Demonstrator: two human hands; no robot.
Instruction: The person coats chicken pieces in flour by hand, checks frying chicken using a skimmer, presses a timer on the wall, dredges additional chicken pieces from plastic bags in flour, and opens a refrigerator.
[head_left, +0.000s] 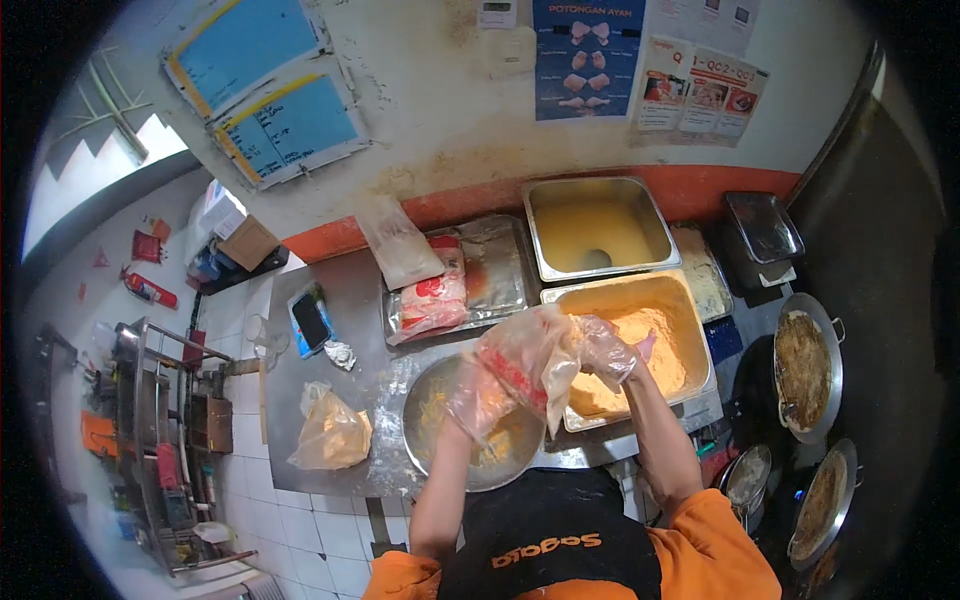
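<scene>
Both my hands wear clear plastic gloves. My left hand (478, 400) is closed on the lower left side of a clear plastic bag (522, 358) with red print. At the bag's other side, my right hand (606, 352) grips its edge; the fingertips are partly hidden by the film. The bag hangs tilted above a round metal bowl (425, 462) with yellowish bits and batter in it. Close by my right hand is a rectangular metal pan of orange-tinted flour (655, 330), with a pinkish piece lying at its surface.
Behind stand a metal pan of yellow liquid (590, 228) and a tray (497, 262) with packed bags (432, 295). A bag of orange powder (335, 432) and a phone (311, 318) lie at left. Woks of frying oil (806, 368) stand at right.
</scene>
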